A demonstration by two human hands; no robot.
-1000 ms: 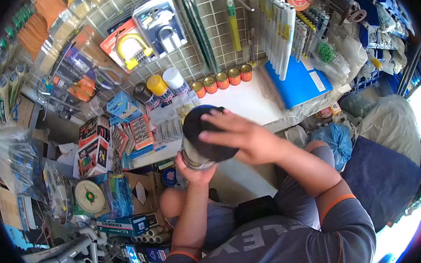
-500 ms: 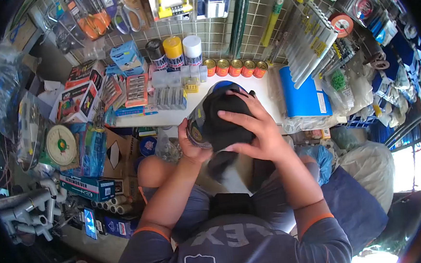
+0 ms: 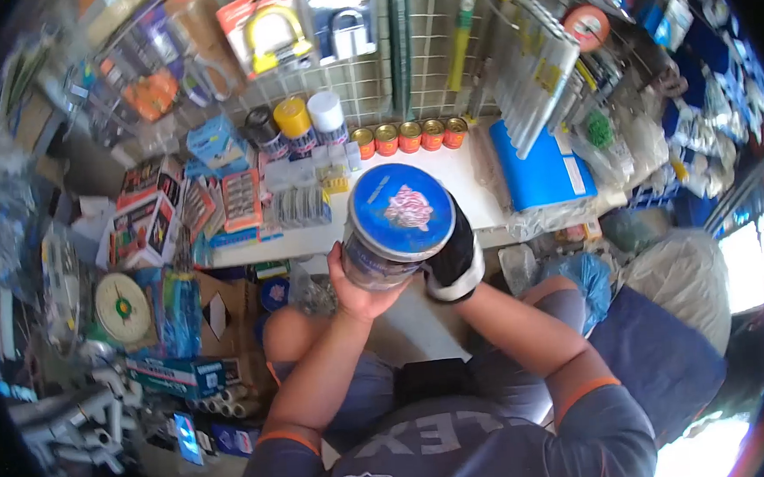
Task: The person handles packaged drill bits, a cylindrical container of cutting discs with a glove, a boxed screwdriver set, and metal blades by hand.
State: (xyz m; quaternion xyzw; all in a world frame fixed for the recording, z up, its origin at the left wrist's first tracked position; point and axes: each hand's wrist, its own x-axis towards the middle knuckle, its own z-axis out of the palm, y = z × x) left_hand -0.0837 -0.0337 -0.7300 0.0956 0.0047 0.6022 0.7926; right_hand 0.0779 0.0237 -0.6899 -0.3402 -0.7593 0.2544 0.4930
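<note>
Tub (image 3: 399, 224) at mid-frame wants steady support, I judge: my left hand (image 3: 364, 299) grips it low; black cloth (image 3: 455, 258) covers my right hand, grip unclear.

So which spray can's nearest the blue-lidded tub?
The white-capped spray can, rightmost of three; the yellow-capped can and black-capped can stand farther left.

The left arm (image 3: 320, 373) reaches far and rightward, its forearm bare. The left hand (image 3: 364, 296) is cupped, gripping, with the thumb pointing toward the far side. The right arm (image 3: 523, 330) bends at the elbow, its bare forearm slanting far and leftward. Past the wrist, black fabric hides the right hand, so its finger pose cannot be told. Both forearms converge in front of the torso (image 3: 448, 453).
</note>
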